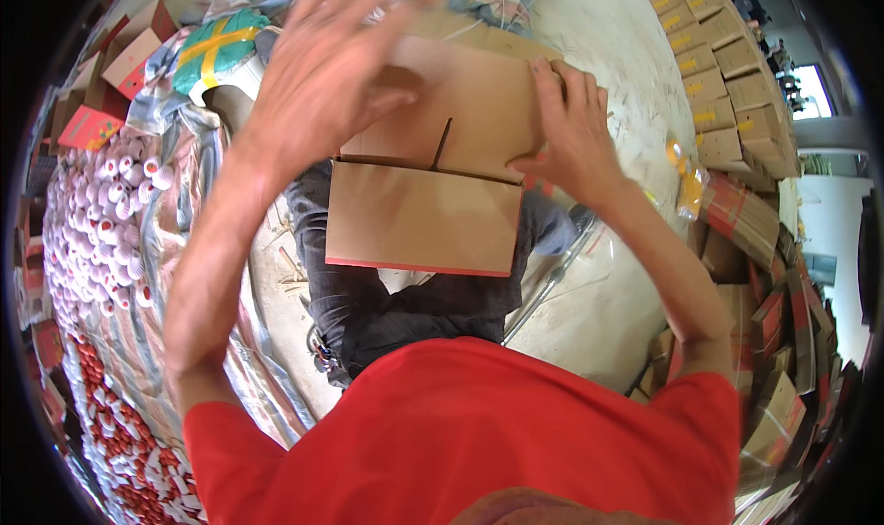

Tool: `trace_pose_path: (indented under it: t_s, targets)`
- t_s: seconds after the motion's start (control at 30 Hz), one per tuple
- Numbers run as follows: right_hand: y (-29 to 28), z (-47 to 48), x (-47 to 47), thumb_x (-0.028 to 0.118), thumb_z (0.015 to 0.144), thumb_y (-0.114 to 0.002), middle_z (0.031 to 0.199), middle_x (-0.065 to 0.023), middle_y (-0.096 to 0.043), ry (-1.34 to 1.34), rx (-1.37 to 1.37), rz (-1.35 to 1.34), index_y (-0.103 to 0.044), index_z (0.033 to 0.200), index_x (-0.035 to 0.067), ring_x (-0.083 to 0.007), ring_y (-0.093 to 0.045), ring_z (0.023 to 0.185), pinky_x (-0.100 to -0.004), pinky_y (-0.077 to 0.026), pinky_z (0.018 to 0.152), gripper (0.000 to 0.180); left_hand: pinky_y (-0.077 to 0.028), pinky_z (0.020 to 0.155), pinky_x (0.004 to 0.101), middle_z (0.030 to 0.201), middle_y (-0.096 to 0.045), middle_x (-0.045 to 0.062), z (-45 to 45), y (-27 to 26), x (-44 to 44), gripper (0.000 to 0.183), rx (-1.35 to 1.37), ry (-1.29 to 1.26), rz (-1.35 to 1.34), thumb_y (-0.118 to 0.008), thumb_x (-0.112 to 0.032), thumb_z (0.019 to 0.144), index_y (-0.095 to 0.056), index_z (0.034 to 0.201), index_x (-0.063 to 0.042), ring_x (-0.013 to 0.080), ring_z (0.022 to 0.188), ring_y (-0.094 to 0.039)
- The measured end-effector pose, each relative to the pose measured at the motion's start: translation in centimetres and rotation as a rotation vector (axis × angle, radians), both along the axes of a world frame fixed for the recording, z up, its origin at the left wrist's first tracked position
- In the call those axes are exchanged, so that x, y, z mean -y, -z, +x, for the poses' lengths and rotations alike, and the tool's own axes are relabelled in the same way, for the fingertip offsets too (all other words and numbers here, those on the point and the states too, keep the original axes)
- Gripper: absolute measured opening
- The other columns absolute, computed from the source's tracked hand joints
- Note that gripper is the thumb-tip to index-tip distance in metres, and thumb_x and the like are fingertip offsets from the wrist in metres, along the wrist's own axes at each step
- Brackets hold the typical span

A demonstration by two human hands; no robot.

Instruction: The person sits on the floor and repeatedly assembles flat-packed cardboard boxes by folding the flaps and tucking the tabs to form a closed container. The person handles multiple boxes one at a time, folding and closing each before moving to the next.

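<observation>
A brown cardboard box (423, 217) with a red lower edge rests across my thighs. Its top flaps (494, 128) lie folded inward, with a dark slot between two of them. My right hand (577, 128) grips the box's right side, fingers over the far corner and thumb at the near one. Blurred by motion, my left hand (338, 62) is over the far left part of the box with its fingers apart. I see nothing held in it. The box's far left corner is hidden behind that hand.
Foam-netted fruits (110, 214) are heaped on a striped sheet (179, 249) at the left, above loose red fruits (131, 449). A stool with a green, yellow-taped cushion (215, 50) stands far left. Stacked cartons (718, 62), tape rolls (689, 190) and flattened cartons (773, 318) line the right.
</observation>
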State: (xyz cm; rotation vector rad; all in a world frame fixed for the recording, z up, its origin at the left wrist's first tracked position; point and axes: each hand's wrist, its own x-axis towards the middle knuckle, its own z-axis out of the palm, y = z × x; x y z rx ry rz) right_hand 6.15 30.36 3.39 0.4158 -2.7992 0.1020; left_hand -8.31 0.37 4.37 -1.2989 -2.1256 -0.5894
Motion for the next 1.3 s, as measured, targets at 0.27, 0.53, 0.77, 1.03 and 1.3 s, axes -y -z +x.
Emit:
trace_pose_path:
  t_s: [0.27,0.53,0.77,1.03,1.3]
  targets:
    - [0.3,1.9,0.4,0.021,0.05,-0.107,0.152,-0.0198,-0.046,0.043,0.0,-0.025,-0.041,0.162,0.007,-0.0426,-0.047,0.138,-0.0545,-0.038,0.114,0.131,-0.054,0.092,0.0538,0.103,-0.074,0.019,-1.4,-1.2,-3.4,0.073,0.275,0.192,-0.409,-0.093,-0.016,0.076,-0.061,0.141,-0.008,0.0423,0.104,-0.07]
    - [1.7,6.1,2.7,0.021,0.053,-0.106,0.148,-0.0193,-0.047,-0.005,-0.067,-0.009,-0.046,0.155,0.008,-0.0441,-0.048,0.135,-0.0567,-0.037,0.109,0.119,-0.059,0.073,0.044,0.086,-0.072,0.011,5.7,-0.9,-0.2,0.037,0.174,0.024,-0.319,-0.085,-0.011,0.081,-0.062,0.11,-0.009,0.0336,0.086,-0.076]
    - [2.7,7.9,3.2,0.023,0.054,-0.105,0.144,-0.0188,-0.05,-0.028,-0.168,0.054,-0.051,0.146,0.006,-0.0424,-0.052,0.13,-0.0544,-0.036,0.107,0.108,-0.055,0.073,0.0376,0.084,-0.065,0.008,7.8,-0.2,0.0,0.024,0.093,0.029,-0.246,-0.076,-0.01,0.081,-0.06,0.099,-0.009,0.0254,0.084,-0.072]
    - [5.2,8.4,3.0,0.029,0.066,-0.104,0.142,-0.0168,-0.053,-0.092,-0.264,0.09,-0.048,0.146,0.004,-0.0408,-0.053,0.129,-0.0515,-0.037,0.106,0.101,-0.058,0.081,0.037,0.09,-0.067,0.009,9.1,1.7,0.2,0.022,-0.004,-0.024,-0.118,-0.075,-0.011,0.081,-0.06,0.096,-0.007,0.0256,0.088,-0.072]
    - [6.6,10.2,3.0,0.043,0.09,-0.084,0.158,-0.0139,-0.058,-0.105,-0.138,-0.135,-0.062,0.14,0.006,-0.0421,-0.049,0.15,-0.0524,-0.036,0.113,0.066,-0.055,0.106,0.0447,0.134,-0.071,0.017,10.5,5.8,0.7,0.043,0.016,-0.084,-0.193,-0.074,-0.015,0.089,-0.068,0.129,-0.004,0.0342,0.126,-0.07]
